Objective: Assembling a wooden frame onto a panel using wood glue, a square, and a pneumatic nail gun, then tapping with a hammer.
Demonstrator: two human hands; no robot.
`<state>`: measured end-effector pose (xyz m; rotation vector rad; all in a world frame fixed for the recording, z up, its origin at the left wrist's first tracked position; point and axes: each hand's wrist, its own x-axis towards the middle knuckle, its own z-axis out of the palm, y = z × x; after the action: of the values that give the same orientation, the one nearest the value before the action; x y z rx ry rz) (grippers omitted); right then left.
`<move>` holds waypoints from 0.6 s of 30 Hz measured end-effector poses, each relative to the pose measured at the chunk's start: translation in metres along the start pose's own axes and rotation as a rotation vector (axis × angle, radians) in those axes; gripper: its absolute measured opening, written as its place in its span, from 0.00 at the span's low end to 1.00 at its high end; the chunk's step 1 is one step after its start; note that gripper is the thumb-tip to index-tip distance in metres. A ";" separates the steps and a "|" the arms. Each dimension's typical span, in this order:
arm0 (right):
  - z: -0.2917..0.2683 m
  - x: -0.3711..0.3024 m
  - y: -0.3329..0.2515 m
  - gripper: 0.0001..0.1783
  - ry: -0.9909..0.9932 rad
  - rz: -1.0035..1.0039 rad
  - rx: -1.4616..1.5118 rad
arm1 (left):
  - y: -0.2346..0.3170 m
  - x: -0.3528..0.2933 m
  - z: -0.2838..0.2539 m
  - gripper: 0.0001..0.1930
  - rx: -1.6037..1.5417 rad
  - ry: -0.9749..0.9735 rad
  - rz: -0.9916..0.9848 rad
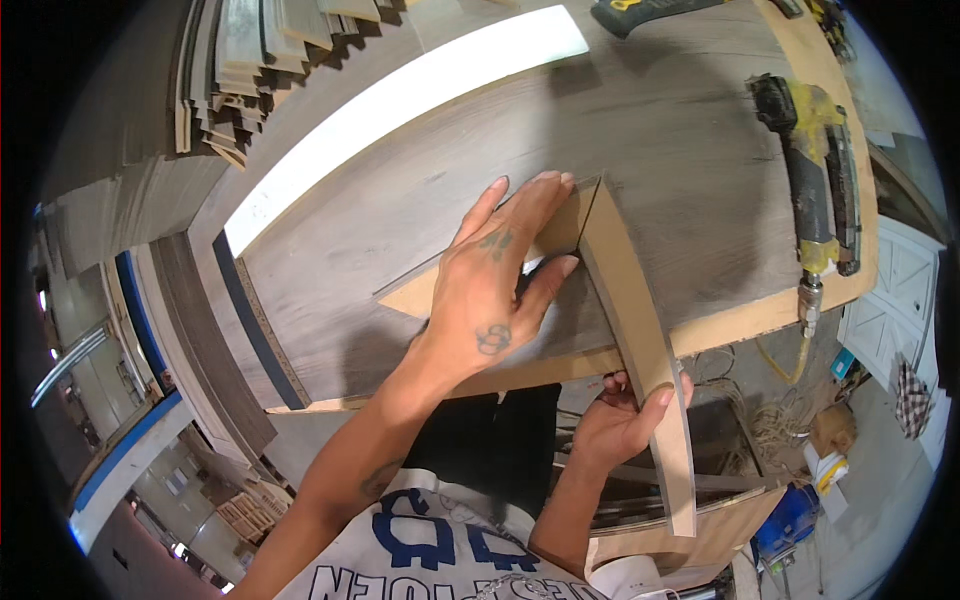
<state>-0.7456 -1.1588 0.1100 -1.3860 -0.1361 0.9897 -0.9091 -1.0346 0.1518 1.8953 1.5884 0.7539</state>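
Observation:
Two tan, thin-edged trim strips meet at a mitred corner on the grey wood-grain tabletop (420,200). My left hand (490,270) lies across the shorter strip (410,295), fingers over its far edge and thumb on the near side beside the corner. It hides the strip's middle. The longer strip (635,290) runs from the corner toward me and past the table's near edge. My right hand (625,425) grips it beyond that edge, thumb at the side and fingers partly hidden underneath. A thin dark line shows where the mitred ends meet.
A yellow and black pneumatic nailer (815,170) with a hose lies at the table's right. Another black-handled tool (650,12) is at the far edge. A long white strip (400,110) lies behind my left hand. Stacked trim offcuts (245,70) stand at far left.

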 end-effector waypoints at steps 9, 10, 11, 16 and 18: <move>0.021 -0.010 0.000 0.27 0.126 -0.026 0.008 | -0.008 -0.002 0.004 0.35 -0.052 0.055 0.041; 0.016 -0.009 0.001 0.26 0.066 -0.043 -0.005 | -0.008 -0.002 0.004 0.35 -0.036 0.061 0.050; 0.012 -0.008 0.003 0.26 0.006 -0.059 -0.017 | -0.008 -0.002 0.003 0.34 -0.019 0.066 0.058; 0.012 -0.005 0.001 0.25 0.081 -0.043 0.016 | -0.008 -0.001 0.005 0.34 -0.018 0.055 0.048; 0.012 -0.004 0.001 0.25 0.075 -0.033 0.021 | -0.008 -0.001 0.005 0.34 -0.025 0.057 0.043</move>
<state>-0.7555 -1.1526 0.1136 -1.3955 -0.0922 0.9077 -0.9112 -1.0343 0.1425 1.9115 1.5692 0.8495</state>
